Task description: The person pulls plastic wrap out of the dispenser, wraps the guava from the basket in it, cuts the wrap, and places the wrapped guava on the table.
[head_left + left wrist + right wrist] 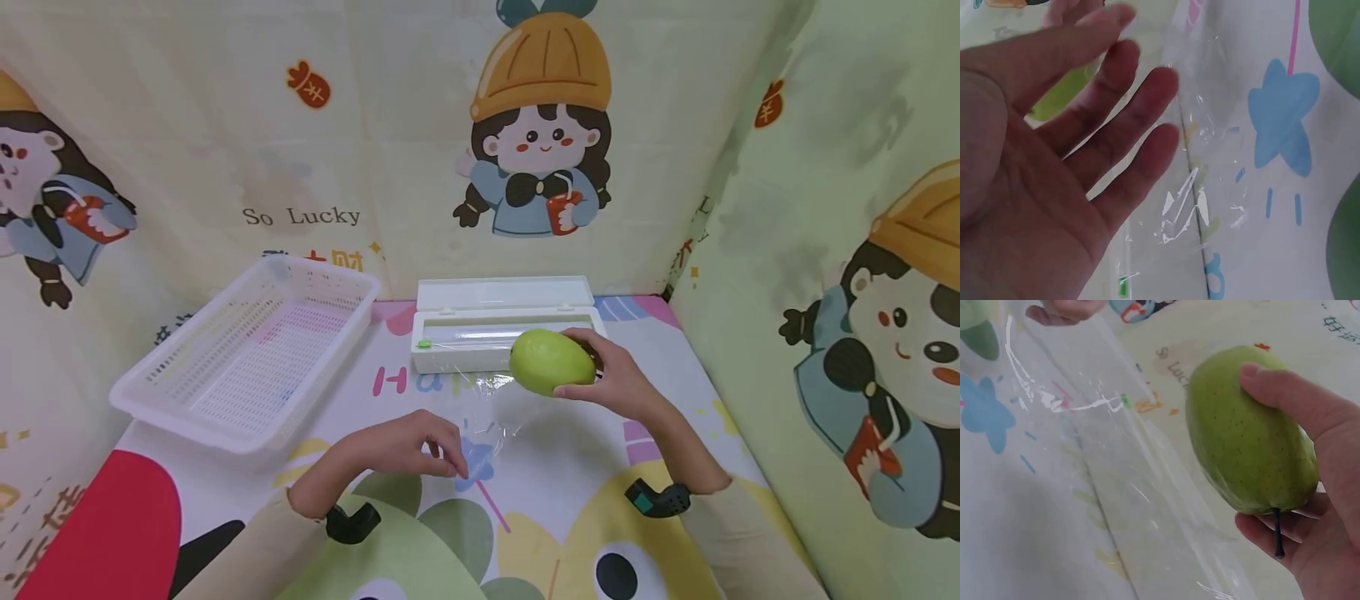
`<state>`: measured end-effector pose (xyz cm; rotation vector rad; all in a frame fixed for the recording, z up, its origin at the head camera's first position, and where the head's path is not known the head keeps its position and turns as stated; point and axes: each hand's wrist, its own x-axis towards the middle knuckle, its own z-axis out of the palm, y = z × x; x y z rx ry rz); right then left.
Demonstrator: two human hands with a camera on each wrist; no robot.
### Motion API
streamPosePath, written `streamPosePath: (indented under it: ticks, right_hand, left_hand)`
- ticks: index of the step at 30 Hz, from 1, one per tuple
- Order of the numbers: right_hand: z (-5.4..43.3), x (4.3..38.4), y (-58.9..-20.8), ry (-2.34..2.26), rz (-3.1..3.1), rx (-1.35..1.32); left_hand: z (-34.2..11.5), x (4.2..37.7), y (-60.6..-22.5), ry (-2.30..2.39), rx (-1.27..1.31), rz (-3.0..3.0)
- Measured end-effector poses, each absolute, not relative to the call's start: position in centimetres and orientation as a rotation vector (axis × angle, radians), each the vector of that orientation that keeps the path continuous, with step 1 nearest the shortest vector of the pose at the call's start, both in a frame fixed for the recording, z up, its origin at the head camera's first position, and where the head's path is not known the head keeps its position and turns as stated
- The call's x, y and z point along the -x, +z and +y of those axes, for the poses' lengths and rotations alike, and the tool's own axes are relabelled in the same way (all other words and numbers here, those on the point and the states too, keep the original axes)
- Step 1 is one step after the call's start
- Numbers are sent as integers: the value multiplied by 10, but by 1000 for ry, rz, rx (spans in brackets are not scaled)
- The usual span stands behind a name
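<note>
Green pear [551, 362] extends lengthwise leftward from your gripping right hand [621, 379], film [1179, 212] below-left, nearer your loose-fingered left hand [412, 444].

Right hand [618, 377] holds a green fruit [551, 362] near the white box [457, 362]

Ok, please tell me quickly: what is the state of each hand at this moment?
Left hand: fingers loosely bent near the clear film; cannot tell whether they pinch it.
Right hand: closed, holding the green pear.
</note>
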<state>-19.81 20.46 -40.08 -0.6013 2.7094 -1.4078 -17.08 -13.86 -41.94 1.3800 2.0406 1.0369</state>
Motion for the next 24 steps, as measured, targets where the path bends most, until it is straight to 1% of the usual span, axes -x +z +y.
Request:
streamPosePath:
  ticks: [4,9,15,24]
  right_hand:
    - [192,201,-405,-1383,2731,578]
    - [180,206,-415,-1315,2724,620]
    - [177,208,-426,-1220,2718,628]
    - [179,205,-435,-1241,2709,632]
  left_hand:
    - [-139,167,-419,928,-1437,1980]
    - [-142,165,-419,864,-1467,1943]
    - [-143,162,-419,849,-1435,1895]
    - [-150,170,-421,970,-1285,2098]
